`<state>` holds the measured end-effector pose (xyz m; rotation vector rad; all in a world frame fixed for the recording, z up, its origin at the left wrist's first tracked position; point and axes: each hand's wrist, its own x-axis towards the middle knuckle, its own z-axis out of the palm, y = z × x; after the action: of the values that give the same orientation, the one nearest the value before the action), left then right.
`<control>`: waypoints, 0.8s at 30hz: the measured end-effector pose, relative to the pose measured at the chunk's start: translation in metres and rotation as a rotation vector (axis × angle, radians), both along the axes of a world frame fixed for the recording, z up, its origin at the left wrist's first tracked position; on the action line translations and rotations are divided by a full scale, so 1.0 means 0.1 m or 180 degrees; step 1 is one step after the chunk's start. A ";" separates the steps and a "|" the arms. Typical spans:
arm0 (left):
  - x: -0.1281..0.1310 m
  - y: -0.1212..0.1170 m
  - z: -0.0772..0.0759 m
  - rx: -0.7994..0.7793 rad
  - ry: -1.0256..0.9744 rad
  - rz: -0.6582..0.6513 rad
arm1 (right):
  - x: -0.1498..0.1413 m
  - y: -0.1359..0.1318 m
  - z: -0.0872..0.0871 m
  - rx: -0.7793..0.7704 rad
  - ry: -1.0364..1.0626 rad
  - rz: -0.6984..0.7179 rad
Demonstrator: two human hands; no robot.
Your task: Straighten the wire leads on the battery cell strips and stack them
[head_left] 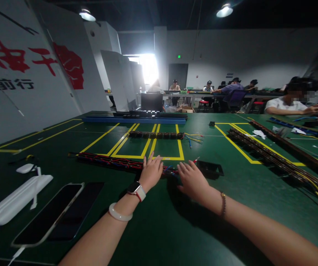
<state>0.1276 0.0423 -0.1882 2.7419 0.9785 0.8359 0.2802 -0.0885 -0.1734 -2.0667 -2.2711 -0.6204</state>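
Note:
A long black strip with red and blue wires (111,162) lies across the green table (159,221) in front of me. My left hand (151,171) rests on its right part, fingers stretched out flat over the wires. My right hand (192,178) lies beside it, fingers spread toward the strip's right end, next to a small black open frame (210,169). Neither hand grips anything that I can see. A watch and a pale bangle sit on my left wrist, a bead bracelet on my right.
Two phones (50,218) and a white pouch (14,199) lie at the near left. Another wired strip (156,135) sits inside yellow tape boxes. Long strips (280,159) run along the right. A blue rail (133,120) lies at the back. Seated people work at far tables.

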 end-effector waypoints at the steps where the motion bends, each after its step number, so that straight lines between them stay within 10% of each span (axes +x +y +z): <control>1: 0.00 0.00 0.00 0.0019 0.0000 -0.0012 | 0.04 -0.01 -0.04 -0.0014 0.0113 -0.0001; 8: 0.03 0.03 -0.03 0.0063 -0.0067 0.0000 | 0.26 -0.06 -0.32 0.0385 0.0312 0.0242; 17: -0.01 0.07 -0.02 0.0013 -0.0409 -0.0357 | 0.15 0.22 -0.01 0.0019 -0.0199 -0.0206; 24: -0.06 0.04 0.02 0.0045 -0.0494 -0.0313 | 0.67 0.45 0.03 -0.0081 -0.0308 -0.0573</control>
<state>0.1220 0.0462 -0.1864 2.6638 0.8053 1.0237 0.3469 -0.0438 -0.1708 -2.3211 -2.1667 -0.7175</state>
